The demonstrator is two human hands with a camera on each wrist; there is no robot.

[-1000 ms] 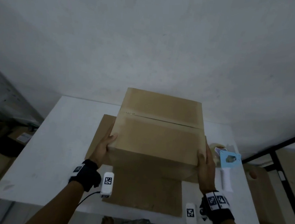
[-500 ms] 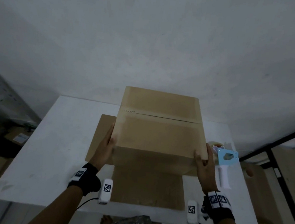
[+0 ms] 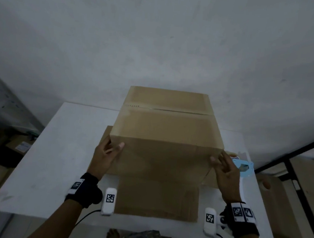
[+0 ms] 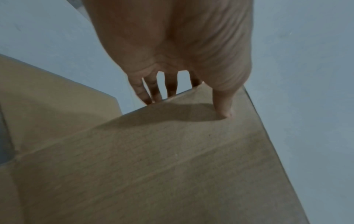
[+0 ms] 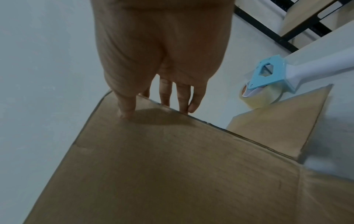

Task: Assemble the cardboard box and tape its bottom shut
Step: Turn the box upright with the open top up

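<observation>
While both hands are bracing its near corners, the cardboard box point(image 3: 167, 138) is standing on a white table point(image 3: 56, 148), closed flaps up.

Left hand point(image 3: 105, 157) is clasping the left corner, thumb pressing the matte, faintly ribbed near panel, fingers point(image 4: 151, 89) wrapping behind the edge, tips hidden. Right hand point(image 3: 227, 172) is mirroring it at the right corner, fingers point(image 5: 182, 97) lying straight along the side. Just beyond those fingers, a blue-and-white tape dispenser point(image 5: 272, 75) with a clear roll is lying, handle cut off. Loose flaps are lying flat beneath the wrists.
</observation>
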